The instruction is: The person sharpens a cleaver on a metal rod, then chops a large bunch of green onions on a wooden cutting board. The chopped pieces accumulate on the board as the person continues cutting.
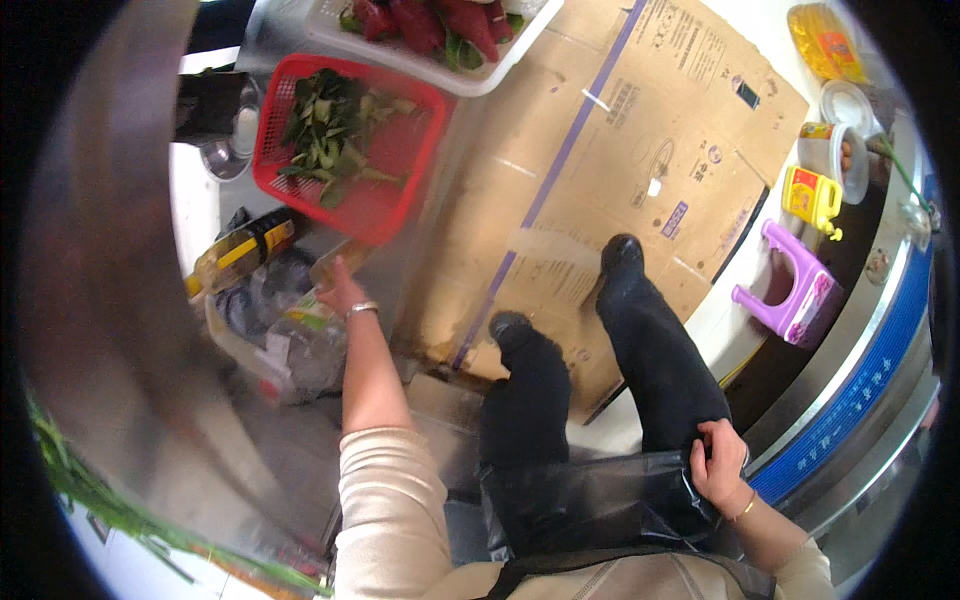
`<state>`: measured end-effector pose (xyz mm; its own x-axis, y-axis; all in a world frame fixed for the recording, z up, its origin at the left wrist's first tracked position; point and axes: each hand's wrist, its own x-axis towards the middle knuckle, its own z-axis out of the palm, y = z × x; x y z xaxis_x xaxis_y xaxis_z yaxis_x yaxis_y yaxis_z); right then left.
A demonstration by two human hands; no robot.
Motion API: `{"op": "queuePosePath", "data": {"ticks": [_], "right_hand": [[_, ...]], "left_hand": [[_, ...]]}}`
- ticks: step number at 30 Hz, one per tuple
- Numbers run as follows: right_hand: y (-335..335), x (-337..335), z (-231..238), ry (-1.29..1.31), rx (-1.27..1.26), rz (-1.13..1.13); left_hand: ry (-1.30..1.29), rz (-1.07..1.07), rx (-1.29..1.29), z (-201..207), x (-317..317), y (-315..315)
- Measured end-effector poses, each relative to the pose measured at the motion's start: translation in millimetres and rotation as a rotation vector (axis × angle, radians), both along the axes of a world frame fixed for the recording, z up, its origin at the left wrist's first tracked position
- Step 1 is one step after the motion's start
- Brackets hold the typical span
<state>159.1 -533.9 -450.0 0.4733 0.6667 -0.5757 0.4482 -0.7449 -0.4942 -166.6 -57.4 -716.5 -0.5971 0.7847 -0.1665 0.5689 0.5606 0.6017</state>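
My left hand (343,292) reaches out to the left, its fingers closed around a flat, see-through brownish piece (338,260) that is too blurred to name. Just beyond it stands a red plastic basket (425,150) with green leafy stems (325,130) inside. Beside the hand, a pale bin (235,340) is heaped with clear plastic waste (300,345), and a yellow-labelled bottle (240,252) lies across its far side. On my lap, my right hand (718,468) has its fingers curled at the edge of a black plastic apron (600,490), over my right knee.
Flattened cardboard (570,170) covers the floor under my feet. A white basket (490,80) of dark red vegetables stands at the far end. Along the right are a purple stool (800,295), a yellow jug (812,195), a clear tub (835,155) and an oil bottle (825,42).
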Motion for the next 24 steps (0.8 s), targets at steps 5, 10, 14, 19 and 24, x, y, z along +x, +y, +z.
{"op": "queuePosePath", "data": {"ticks": [5,10,14,19,24], "right_hand": [[0.1,-1.3,-3.2,-0.076,0.0,0.044],[6.1,-4.0,-6.1,-0.149,0.07,0.092],[9.3,-4.4,-6.5,-0.178,0.1,0.11],[9.7,-7.0,-2.9,-0.2,0.078,0.135],[17.1,-10.7,5.4,-0.196,0.004,0.127]], "left_hand": [[-0.112,-0.006,0.307,-37.1,-9.7,6.2],[-0.068,-0.071,0.368,-53.0,-22.5,14.4],[-0.03,-0.125,0.333,-31.8,-26.2,11.5],[0.126,-0.366,0.188,45.0,-21.8,-36.9],[0.224,-0.72,0.301,165.1,20.7,-134.4]]}}
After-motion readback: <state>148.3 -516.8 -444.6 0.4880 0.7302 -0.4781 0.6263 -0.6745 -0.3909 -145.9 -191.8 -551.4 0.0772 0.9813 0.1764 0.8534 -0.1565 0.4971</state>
